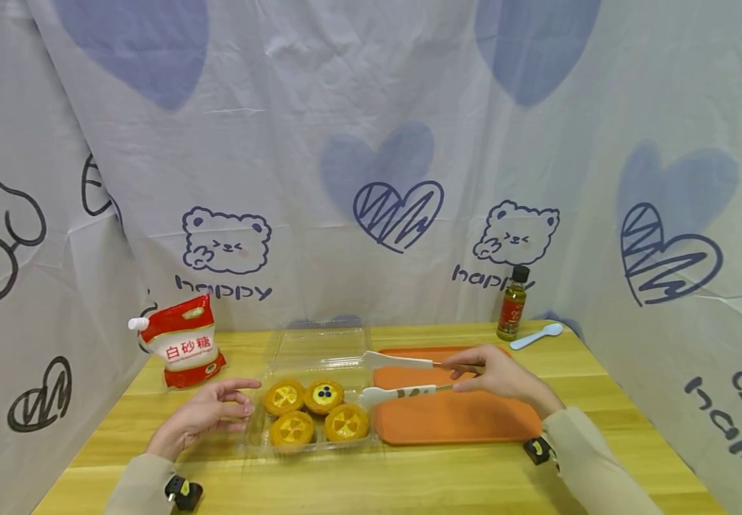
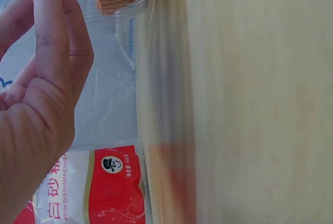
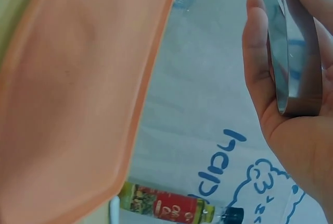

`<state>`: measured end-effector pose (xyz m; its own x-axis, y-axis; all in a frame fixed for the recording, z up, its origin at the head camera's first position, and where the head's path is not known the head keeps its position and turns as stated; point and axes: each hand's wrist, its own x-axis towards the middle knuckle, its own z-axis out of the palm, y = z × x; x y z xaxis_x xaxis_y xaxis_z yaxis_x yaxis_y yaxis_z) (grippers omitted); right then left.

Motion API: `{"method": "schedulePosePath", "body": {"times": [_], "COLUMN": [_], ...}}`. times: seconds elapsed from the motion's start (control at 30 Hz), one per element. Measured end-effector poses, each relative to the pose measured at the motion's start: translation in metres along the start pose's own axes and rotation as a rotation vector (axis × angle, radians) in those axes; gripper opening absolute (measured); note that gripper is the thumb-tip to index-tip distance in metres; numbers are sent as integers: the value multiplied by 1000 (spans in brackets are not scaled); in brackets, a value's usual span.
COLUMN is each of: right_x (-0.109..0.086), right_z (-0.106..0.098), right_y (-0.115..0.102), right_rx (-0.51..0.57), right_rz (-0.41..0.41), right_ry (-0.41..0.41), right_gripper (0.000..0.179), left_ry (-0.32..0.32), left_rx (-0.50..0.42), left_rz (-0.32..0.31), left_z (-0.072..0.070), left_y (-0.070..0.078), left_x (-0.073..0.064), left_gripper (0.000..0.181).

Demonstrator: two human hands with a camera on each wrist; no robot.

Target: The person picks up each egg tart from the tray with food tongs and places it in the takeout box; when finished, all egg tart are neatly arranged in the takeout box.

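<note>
My right hand (image 1: 500, 370) holds a pair of tongs (image 1: 403, 361) with white tips and a metal spring end. The tong arms stand apart, their tips at the right side of a clear plastic box (image 1: 319, 350) with its lid raised. Several tarts sit inside it; one tart (image 1: 324, 395) carries dark berries, and another tart (image 1: 347, 423) has yellow pieces on top. By the box's left edge is my left hand (image 1: 206, 413), its fingers loosely bent with nothing in them; whether it touches the box I cannot tell. The right wrist view shows the tongs' metal bend (image 3: 299, 99) against the palm.
An orange tray (image 1: 448, 422) lies right of the box, partly under my right hand. Behind my left hand stands a red and white sugar bag (image 1: 189, 347). At the back right are a small oil bottle (image 1: 512, 307) and a pale blue spoon (image 1: 538, 336). Printed cloth surrounds the table.
</note>
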<state>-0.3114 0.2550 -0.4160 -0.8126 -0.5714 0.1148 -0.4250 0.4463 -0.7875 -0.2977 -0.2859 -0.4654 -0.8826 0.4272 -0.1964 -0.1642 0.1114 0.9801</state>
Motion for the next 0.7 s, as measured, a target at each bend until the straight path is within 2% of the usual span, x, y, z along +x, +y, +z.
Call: {"method": "schedulePosePath", "body": {"times": [0.07,0.37,0.53,0.7], "right_x": [-3,-20,-28,-36], "right_z": [1,8,13,17], "right_y": [2,12,18,23], "right_rx": [-4,99,183,253], "right_rz": [9,101,178,233], "right_ry": [28,182,239,285], "right_gripper": [44,53,61,61], "left_ry": [1,5,8,6], "left_rx": [1,-3,-6,-13], "left_rz": [1,-1,-3,-5], "left_z": [0,0,-1,0], "left_y": [0,-1,-1,0], "left_x": [0,0,1,0], "left_gripper": [64,67,67,67]}}
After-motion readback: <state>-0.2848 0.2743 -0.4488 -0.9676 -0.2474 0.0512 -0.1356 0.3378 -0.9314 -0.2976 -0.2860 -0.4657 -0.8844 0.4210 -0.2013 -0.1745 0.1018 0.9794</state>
